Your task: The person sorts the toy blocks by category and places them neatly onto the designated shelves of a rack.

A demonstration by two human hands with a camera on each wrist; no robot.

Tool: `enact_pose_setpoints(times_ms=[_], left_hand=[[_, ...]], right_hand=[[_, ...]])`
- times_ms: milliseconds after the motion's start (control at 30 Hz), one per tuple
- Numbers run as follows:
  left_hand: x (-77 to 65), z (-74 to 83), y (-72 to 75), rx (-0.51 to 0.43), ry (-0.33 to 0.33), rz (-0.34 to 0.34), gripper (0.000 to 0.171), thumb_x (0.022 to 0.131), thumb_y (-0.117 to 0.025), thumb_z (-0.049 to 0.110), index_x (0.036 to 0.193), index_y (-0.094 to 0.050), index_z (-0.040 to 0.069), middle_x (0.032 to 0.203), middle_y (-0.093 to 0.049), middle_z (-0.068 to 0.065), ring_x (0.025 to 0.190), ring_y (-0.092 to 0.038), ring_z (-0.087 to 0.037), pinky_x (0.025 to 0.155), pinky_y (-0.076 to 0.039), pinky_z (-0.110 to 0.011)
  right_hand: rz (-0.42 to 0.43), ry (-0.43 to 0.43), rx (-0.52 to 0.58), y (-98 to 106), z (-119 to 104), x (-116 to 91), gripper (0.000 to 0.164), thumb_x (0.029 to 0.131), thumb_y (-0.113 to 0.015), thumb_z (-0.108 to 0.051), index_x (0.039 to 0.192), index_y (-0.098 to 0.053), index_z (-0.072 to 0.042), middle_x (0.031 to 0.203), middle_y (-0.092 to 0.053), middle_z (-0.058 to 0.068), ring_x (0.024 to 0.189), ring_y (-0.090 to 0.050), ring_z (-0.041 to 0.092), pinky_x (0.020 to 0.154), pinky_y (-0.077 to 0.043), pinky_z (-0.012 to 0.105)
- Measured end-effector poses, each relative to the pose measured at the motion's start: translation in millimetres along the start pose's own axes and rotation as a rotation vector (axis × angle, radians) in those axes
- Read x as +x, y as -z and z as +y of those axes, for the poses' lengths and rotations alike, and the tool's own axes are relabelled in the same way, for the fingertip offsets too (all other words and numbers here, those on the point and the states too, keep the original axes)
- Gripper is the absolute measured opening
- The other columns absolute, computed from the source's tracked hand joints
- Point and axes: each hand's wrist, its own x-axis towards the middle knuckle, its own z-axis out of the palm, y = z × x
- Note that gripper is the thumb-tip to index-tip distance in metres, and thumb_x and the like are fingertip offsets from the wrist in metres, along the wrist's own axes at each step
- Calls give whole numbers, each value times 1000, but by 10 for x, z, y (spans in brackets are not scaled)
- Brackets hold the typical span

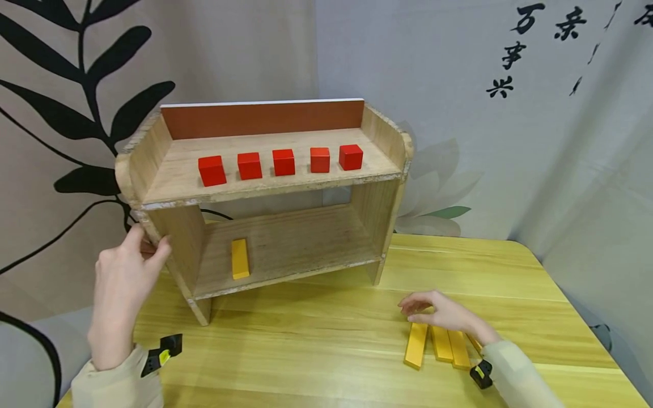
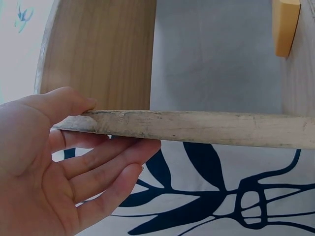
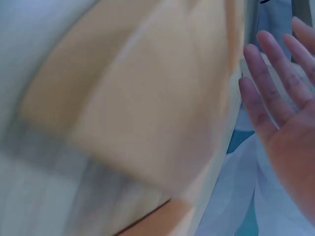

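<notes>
A small two-tier wooden shelf [image 1: 275, 241] stands on the table. With my left hand [image 1: 124, 275] I pinch the edge of its left side panel [image 2: 197, 129], thumb inside and fingers along the outer face. One yellow block [image 1: 240, 259] stands on the lower tier, toward the left. My right hand [image 1: 441, 310] is over several flat yellow blocks [image 1: 416, 344] on the table, right of the shelf. Its fingers [image 3: 268, 81] are extended and hold nothing; blurred blocks [image 3: 147, 93] loom large beside them in the right wrist view.
Several red cubes [image 1: 284, 162] sit in a spaced row on the upper tier, before a brown back strip [image 1: 265, 120]. The wooden table [image 1: 306, 351] reaches forward and right of the shelf. Printed curtains [image 1: 245, 51] hang behind.
</notes>
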Motion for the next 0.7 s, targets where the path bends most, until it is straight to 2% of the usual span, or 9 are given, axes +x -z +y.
enact_pose_setpoints(times_ms=[200, 300, 467, 600, 700], left_hand=[[-4, -5, -6, 4, 2, -5, 21, 90, -56, 18, 92, -56, -3, 81, -67, -27, 63, -60, -46, 51, -42, -47], [2, -12, -11, 4, 2, -4, 21, 90, -57, 18, 93, -56, -3, 81, -67, -28, 63, -60, -47, 52, -42, -48], [0, -10, -17, 3, -8, 12, 21, 89, -58, 18, 92, -56, -3, 81, -68, -28, 62, -60, -47, 51, -41, -48], [0, -11, -12, 1, -6, 7, 22, 90, -58, 18, 93, -56, -4, 81, -67, -28, 62, -60, -46, 49, -41, -46], [2, -12, -11, 1, -5, 4, 22, 90, -57, 18, 92, -56, -3, 81, -67, -28, 62, -60, -46, 49, -41, -46]], right_hand=[[-44, -8, 51, 29, 92, -116, 39, 89, -65, -21, 122, -59, -2, 112, -68, 14, 101, -65, 22, 88, -51, 32], [-57, -15, 29, 34, 109, -165, 44, 84, -70, -25, 121, -60, -4, 115, -67, 11, 105, -63, 17, 91, -50, 32], [-67, 29, -56, 14, 144, -208, 46, 78, -74, -27, 120, -62, -10, 120, -64, 6, 109, -58, 8, 94, -47, 29], [-37, 71, -108, -14, 160, -215, 41, 79, -73, -28, 116, -64, -13, 116, -65, 3, 104, -58, 6, 90, -48, 27], [16, 85, -151, -49, 159, -197, 35, 80, -73, -31, 111, -66, -15, 110, -66, 0, 97, -59, 6, 85, -49, 26]])
